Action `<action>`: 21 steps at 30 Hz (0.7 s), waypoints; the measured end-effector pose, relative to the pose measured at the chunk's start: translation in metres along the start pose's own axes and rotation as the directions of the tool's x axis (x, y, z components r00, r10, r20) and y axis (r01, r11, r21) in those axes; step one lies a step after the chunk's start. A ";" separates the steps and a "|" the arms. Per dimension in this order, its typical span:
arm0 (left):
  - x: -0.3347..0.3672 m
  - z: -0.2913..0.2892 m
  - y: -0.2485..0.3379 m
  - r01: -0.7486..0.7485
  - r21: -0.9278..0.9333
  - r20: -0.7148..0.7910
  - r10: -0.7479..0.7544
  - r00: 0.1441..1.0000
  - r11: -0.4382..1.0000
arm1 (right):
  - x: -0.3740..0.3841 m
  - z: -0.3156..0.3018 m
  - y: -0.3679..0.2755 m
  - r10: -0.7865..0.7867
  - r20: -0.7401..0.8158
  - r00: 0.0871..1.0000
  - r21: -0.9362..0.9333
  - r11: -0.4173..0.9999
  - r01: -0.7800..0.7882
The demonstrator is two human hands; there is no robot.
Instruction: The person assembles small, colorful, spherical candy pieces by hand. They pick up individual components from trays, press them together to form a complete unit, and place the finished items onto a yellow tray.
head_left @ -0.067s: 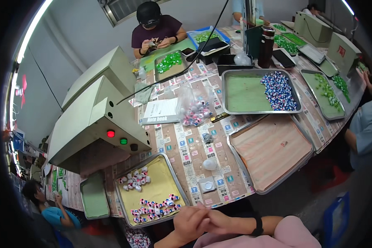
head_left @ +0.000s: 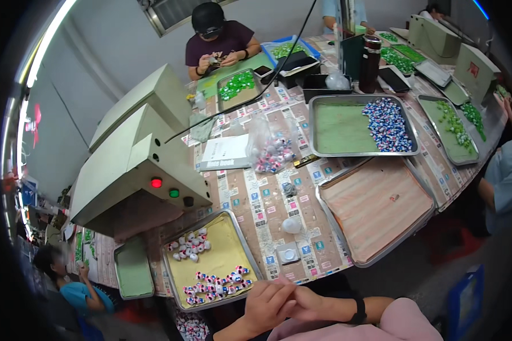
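My left hand (head_left: 266, 306) and my right hand (head_left: 307, 303) are pressed together at the table's near edge, fingers closed over one another. Whatever lies between them, if anything, is hidden. Just left of them is a metal tray (head_left: 242, 227) lined with yellow cloth. Small white figures with pink and dark markings (head_left: 219, 286) lie in its near part, and rounder white pieces (head_left: 189, 245) in its far part. Beyond my hands sit a small white square piece with a round top (head_left: 288, 253) and a white rounded lump (head_left: 291, 225).
A beige box machine (head_left: 136, 165) with red and green lights stands at left. A tray with pinkish lining (head_left: 375, 213) lies at right, behind it a tray of blue-and-white pieces (head_left: 341, 128). A bag of figures (head_left: 272, 153) lies mid-table. Another person (head_left: 219, 42) works across the table.
The whole view has shifted slightly, so the table's things appear a little farther right. My hands stay pressed together at the table's edge.
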State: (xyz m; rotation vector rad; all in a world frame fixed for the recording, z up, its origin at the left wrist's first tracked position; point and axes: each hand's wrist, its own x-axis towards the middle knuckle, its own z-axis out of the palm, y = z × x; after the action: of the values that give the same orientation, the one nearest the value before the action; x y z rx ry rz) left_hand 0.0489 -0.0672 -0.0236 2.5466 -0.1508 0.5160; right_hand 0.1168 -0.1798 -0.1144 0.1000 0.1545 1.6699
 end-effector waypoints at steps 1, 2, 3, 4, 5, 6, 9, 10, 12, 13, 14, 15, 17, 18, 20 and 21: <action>-0.002 0.002 0.000 0.010 -0.026 0.047 -0.008 0.999 1.000 | -0.003 0.013 -0.001 -0.013 -0.091 0.996 -0.031 0.999 0.010; -0.006 0.003 0.000 0.028 -0.050 0.090 -0.023 0.996 0.998 | -0.005 0.019 -0.002 -0.023 -0.183 0.983 -0.065 0.998 0.011; -0.011 0.000 -0.001 0.055 -0.056 0.125 -0.047 0.991 0.997 | -0.007 0.002 -0.002 0.026 -0.039 0.999 0.028 0.999 -0.025; -0.013 -0.005 -0.003 0.059 -0.082 0.151 -0.046 0.987 0.995 | -0.006 0.003 0.002 -0.004 -0.209 0.978 -0.017 1.000 0.001; -0.011 -0.014 -0.010 0.068 -0.036 0.125 -0.063 0.990 0.997 | -0.006 0.008 0.004 -0.054 -0.364 0.930 -0.085 0.996 0.025; -0.005 -0.025 -0.019 0.073 0.011 0.095 -0.074 0.993 0.997 | -0.009 0.009 -0.001 -0.052 -0.380 0.924 -0.140 0.990 -0.002; 0.006 -0.072 -0.074 0.194 0.059 -0.115 -0.187 0.976 0.979 | -0.017 0.011 -0.005 -0.106 -0.441 0.891 -0.301 0.953 -0.036; 0.000 -0.089 -0.109 0.184 0.140 -0.270 -0.142 0.952 0.973 | -0.018 0.013 -0.002 -0.087 -0.396 0.914 -0.357 0.932 -0.066; -0.006 -0.134 -0.169 0.323 0.233 -0.404 -0.211 0.890 0.917 | -0.021 0.046 0.007 -0.160 -0.391 0.906 -0.525 0.848 -0.077; -0.020 -0.154 -0.201 0.438 0.251 -0.469 -0.288 0.835 0.863 | -0.021 0.056 0.010 -0.180 -0.420 0.890 -0.570 0.815 -0.104; -0.034 -0.172 -0.234 0.606 0.170 -0.535 -0.443 0.719 0.777 | -0.022 0.054 0.011 -0.167 -0.439 0.883 -0.597 0.788 -0.147; -0.046 -0.187 -0.265 0.754 0.109 -0.605 -0.559 0.567 0.647 | -0.024 0.049 0.012 -0.167 -0.456 0.874 -0.623 0.761 -0.179; -0.066 -0.227 -0.341 0.934 -0.230 -0.513 -0.849 0.123 0.274 | -0.028 0.050 0.011 -0.192 -0.474 0.859 -0.689 0.688 -0.226; -0.056 -0.242 -0.347 0.808 -0.488 -0.455 -0.886 0.087 0.330 | -0.030 0.046 0.008 -0.221 -0.482 0.848 -0.697 0.683 -0.219; -0.037 -0.262 -0.362 0.507 -0.776 -0.449 -0.893 -0.026 0.375 | -0.033 0.043 0.006 -0.263 -0.513 0.817 -0.692 0.690 -0.212; -0.103 -0.286 -0.430 0.567 -0.703 -0.558 -0.827 -0.066 0.429 | -0.037 0.046 0.008 -0.216 -0.525 0.823 -0.672 0.699 -0.245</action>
State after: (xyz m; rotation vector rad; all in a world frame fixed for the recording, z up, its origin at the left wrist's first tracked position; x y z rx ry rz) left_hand -0.0518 0.4490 -0.0456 1.3258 1.4107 1.1679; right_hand 0.1205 -0.2150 -0.0668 -1.0305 -0.0681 1.6199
